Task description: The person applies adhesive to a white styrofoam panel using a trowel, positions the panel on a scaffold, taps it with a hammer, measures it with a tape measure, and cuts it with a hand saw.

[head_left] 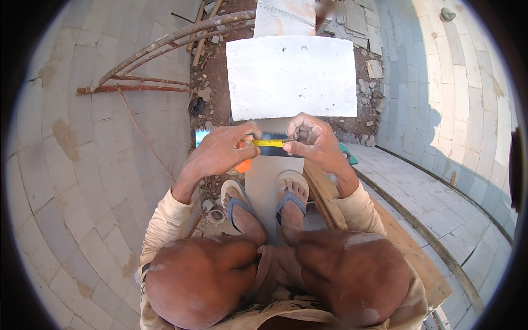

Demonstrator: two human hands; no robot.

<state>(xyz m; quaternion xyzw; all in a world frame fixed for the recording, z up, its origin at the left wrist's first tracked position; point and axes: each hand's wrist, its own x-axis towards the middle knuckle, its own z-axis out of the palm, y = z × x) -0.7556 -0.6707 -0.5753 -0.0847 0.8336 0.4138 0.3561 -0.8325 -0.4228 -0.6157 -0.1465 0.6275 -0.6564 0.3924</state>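
A short length of yellow tape measure blade stretches between my two hands. My left hand is closed around the tape measure's end of it, with an orange part showing below the fingers. Thumb and fingers of my right hand pinch the other end of the blade. Beneath the tape lies a toothed saw blade, partly hidden by my hands, with a green handle by my right wrist. Just beyond my hands rests a large white block with small pits in its top.
A pale slab lies between my sandalled feet. Wooden planks run along my right side. Rusty curved metal bars lean at the left. Block walls rise on both sides, with rubble beside the white block.
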